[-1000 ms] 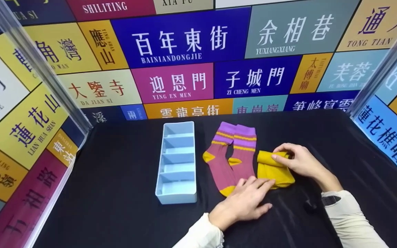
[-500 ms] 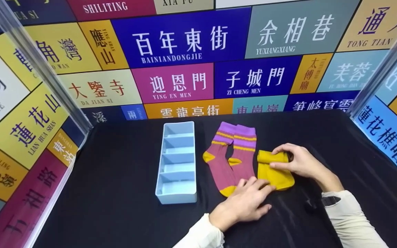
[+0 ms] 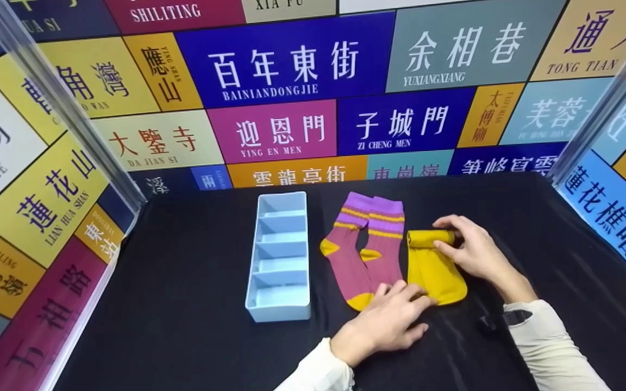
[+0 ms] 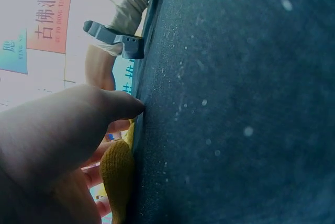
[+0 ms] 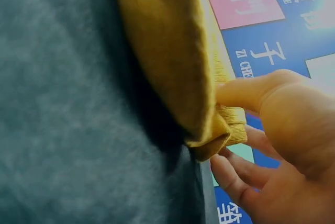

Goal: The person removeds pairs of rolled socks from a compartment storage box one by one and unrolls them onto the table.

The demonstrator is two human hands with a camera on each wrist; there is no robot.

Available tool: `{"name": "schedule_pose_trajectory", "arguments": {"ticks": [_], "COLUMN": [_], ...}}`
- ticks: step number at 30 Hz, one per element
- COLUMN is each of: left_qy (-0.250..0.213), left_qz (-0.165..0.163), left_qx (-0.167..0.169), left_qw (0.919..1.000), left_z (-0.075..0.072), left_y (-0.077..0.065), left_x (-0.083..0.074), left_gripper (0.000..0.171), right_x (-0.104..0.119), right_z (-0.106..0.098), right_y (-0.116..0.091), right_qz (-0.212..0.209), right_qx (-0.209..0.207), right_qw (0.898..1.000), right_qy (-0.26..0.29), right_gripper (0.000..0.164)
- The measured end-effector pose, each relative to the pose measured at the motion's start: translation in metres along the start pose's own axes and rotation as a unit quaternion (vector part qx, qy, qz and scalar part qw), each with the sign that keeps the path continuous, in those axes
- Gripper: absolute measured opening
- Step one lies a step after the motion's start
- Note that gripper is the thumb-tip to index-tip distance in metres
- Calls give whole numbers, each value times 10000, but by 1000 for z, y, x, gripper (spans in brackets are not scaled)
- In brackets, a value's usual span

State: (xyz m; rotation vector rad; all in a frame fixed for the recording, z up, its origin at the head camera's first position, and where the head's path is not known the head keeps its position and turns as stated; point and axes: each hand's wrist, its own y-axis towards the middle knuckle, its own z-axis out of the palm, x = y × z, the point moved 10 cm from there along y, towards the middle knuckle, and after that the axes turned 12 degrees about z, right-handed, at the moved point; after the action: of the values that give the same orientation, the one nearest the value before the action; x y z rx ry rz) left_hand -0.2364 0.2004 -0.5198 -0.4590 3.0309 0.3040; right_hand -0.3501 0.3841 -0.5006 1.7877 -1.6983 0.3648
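A pair of mustard-yellow socks (image 3: 437,274) lies flat on the black cloth, its far end turned over into a thick roll. My right hand (image 3: 475,250) holds that roll at its right end between thumb and fingers; the right wrist view shows the thumb on the yellow knit (image 5: 178,67) and fingertips at the roll's far side. My left hand (image 3: 386,320) rests palm down, fingers spread and slightly bent, fingertips at the lower left edge of the yellow socks. Its fingers overlap the foot of a mauve pair of socks (image 3: 383,260) with purple striped cuffs.
A pale blue box (image 3: 279,312) with several compartments stands left of the mauve socks. Black cloth (image 3: 182,304) covers the table. Clear upright panel edges (image 3: 584,103) rise at both sides before a wall of coloured street-name signs (image 3: 286,60).
The right hand has shifted slightly with the rolled end, which is now a rounder, thicker roll. More of the yellow socks' flat part shows toward the near side. The left hand has hardly moved.
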Motion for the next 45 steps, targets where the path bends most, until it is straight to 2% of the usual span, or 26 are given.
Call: {"name": "schedule_pose_trajectory", "arguments": {"ticks": [5,11,21,25,28,32,36,45], "left_qy": [-44,-138,-212,-231,-189,-157,-228,-364], "left_qz": [16,41,73,58,44,41,33,41], "left_qx": [-27,-100,-124,-145,-178,-210,-181,-85], "left_qw": [10000,9998,9997,9996,9997,9996,9996,9993], "left_z": [-1,-2,-2,-1,-2,-3,-4,-2], "left_y": [0,0,0,0,-1,-1,0,1], "left_x": [-1,-2,-3,-2,-2,-2,-3,-3], "left_gripper": [42,35,33,33,33,33,33,33], "right_x": [-1,-4,-5,-7,-8,-7,-8,-15], "right_z": [0,6,0,1,6,9,7,-1], "right_y": [-1,-1,0,0,1,4,7,8], "right_qz": [-68,-15,-10,143,239,197,174,361], "right_qx": [-128,124,-293,-200,27,82,-49,-433], "right_qw": [9999,9998,9995,9997,9997,9996,9995,9983], "right_qy": [-55,-178,-111,-85,-48,-159,-276,-137], "right_gripper": [23,34,28,21,26,32,28,15]}}
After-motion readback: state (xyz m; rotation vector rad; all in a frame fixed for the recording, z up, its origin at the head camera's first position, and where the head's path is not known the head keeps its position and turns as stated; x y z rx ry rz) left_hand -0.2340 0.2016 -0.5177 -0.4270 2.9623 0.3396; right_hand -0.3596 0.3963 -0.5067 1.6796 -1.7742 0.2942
